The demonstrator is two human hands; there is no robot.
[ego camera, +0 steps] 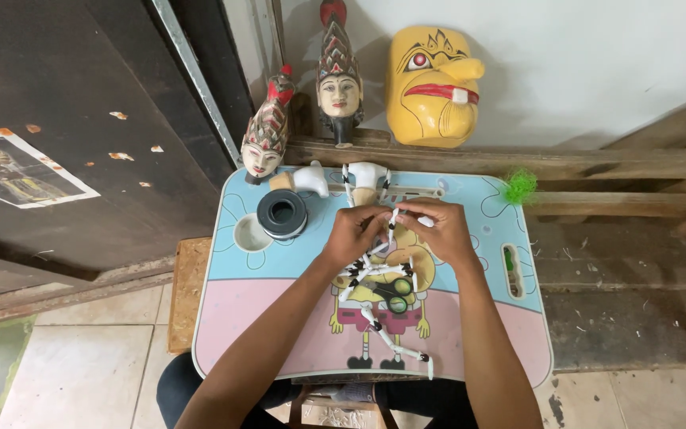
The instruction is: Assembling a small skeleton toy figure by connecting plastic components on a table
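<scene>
hands meet over a cartoon-printed lap table (470, 334) — left hand (352, 234) and right hand (438, 230) both pinching a slim white jointed puppet arm piece (393, 222), held upright between the fingertips, above scissors (391, 294)

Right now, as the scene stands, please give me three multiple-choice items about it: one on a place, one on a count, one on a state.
1. Where is the roll of dark tape?
A. on the lap table, beside its round cup hollow
B. on the floor tiles
C. on the wooden ledge

2. How many carved puppet heads stand by the yellow mask?
A. one
B. two
C. four

3. What are the left hand and right hand doing?
A. resting flat and apart
B. both pinching a white stick piece
C. holding the green scissors

Answers: 1 A, the roll sits on the blue part next to the hollow. 2 B, two painted heads show. 3 B, both sets of fingertips meet on the piece; the scissors lie untouched below.
</scene>
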